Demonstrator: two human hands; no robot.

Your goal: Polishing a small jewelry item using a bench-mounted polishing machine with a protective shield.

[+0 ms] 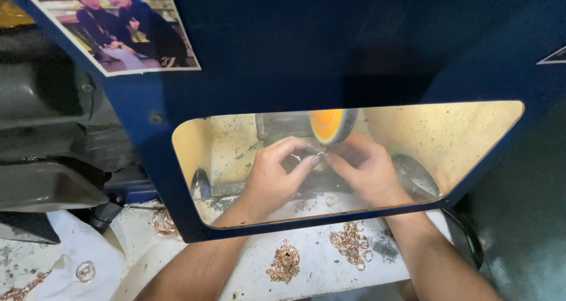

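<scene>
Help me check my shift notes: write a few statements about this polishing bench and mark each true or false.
1. Both hands, left hand and right hand, meet just below the orange wheel. True.
2. The hands work outside the blue hood. False: they are behind its window.
3. Gold-coloured chains lie on the white bench. True.
4. A photo is stuck to the hood's right side. False: upper left.
</scene>
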